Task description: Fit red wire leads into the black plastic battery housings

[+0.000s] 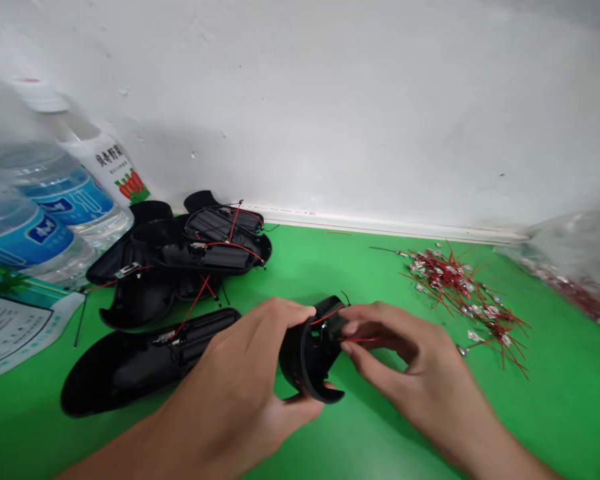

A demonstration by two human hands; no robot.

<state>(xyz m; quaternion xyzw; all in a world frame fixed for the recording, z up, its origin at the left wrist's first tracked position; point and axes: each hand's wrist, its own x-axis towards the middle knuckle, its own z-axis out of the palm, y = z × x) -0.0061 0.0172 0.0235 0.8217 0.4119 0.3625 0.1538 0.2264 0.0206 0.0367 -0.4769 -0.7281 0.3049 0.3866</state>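
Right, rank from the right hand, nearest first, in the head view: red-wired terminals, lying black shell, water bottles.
Right hand:
1. Red-wired terminals, to its right.
2. Lying black shell, lower left.
3. Water bottles, far left by the wall.

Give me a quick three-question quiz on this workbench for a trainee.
1. Which hand has its fingers wrapped around the outside of the curved black plastic housing?
2. True or false: the heap of red-wired metal terminals lies on the green mat to the right of the held housing.
3. What colour is the wire running across the held housing?

Key: 1. The left hand. 2. True. 3. Red.
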